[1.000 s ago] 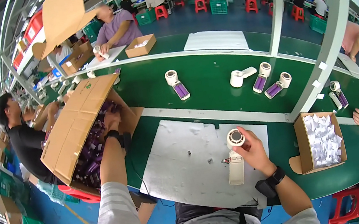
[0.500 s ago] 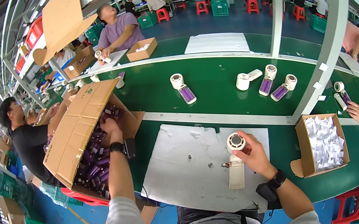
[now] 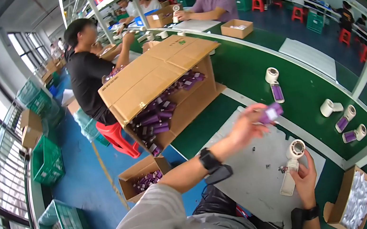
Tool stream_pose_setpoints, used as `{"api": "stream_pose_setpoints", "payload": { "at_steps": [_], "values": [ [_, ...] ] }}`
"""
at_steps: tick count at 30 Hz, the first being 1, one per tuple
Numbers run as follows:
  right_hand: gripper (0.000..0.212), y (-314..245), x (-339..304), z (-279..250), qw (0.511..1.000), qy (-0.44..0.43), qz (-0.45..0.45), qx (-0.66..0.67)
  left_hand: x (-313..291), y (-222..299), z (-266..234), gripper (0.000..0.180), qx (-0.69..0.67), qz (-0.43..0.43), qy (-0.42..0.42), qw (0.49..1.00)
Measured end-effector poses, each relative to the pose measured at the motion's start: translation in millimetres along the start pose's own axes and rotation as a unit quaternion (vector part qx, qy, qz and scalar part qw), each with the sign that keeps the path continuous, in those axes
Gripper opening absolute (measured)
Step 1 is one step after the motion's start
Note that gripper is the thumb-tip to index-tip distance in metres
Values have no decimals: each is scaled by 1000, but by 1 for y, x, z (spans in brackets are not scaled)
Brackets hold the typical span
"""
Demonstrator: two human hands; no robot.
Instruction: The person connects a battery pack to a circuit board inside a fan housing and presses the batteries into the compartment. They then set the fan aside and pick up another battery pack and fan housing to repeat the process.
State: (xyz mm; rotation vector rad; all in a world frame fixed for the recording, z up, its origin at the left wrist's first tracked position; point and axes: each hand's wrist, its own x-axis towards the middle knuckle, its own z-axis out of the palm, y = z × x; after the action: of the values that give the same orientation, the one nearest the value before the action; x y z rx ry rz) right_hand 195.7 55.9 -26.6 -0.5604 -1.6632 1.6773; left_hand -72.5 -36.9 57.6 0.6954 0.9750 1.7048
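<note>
A purple-wrapped battery pack (image 3: 271, 113) with a white patch is pinched in the fingers of my left hand (image 3: 243, 128), above the grey work mat (image 3: 240, 172); the hand is slightly blurred. My right hand (image 3: 305, 175) grips a white handheld fan (image 3: 290, 175) by its side, over the mat's right part. Its round head faces up, its handle casing looks hollow, and small wires show at the side. Left of the mat, a large tilted cardboard box (image 3: 154, 78) holds many purple battery packs (image 3: 155, 119).
Several white fans, some with purple packs in their handles, lie on the green bench (image 3: 246, 73). A carton (image 3: 334, 215) of white pieces stands right. On the left floor are a small box (image 3: 129, 180) of purple packs, green crates (image 3: 48, 167) and a red stool (image 3: 117, 137) under a co-worker.
My left hand has come out of the large box and moved right with a battery pack. My right hand still holds the fan. The view has swung left.
</note>
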Motion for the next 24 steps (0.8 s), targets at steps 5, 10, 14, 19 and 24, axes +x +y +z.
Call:
{"api": "stream_pose_setpoints", "payload": {
  "at_steps": [5,10,14,19,24],
  "values": [
    [70,4,3,-2,996,14,-27,-82,30,-49,44,31,-70,-80,-86,991],
    [55,7,-2,-10,991,42,-25,-121,52,-113,53,28,56,33,-101,993],
    [40,9,-1,-4,982,91,-66,-149,31,-95,51,31,85,80,-63,991],
    [27,-7,7,8,959,96,-68,-259,36,-109,29,28,66,-36,-34,997],
    [19,-12,2,1,948,84,-75,-297,33,-110,40,28,93,-3,-80,992]
  ]
}}
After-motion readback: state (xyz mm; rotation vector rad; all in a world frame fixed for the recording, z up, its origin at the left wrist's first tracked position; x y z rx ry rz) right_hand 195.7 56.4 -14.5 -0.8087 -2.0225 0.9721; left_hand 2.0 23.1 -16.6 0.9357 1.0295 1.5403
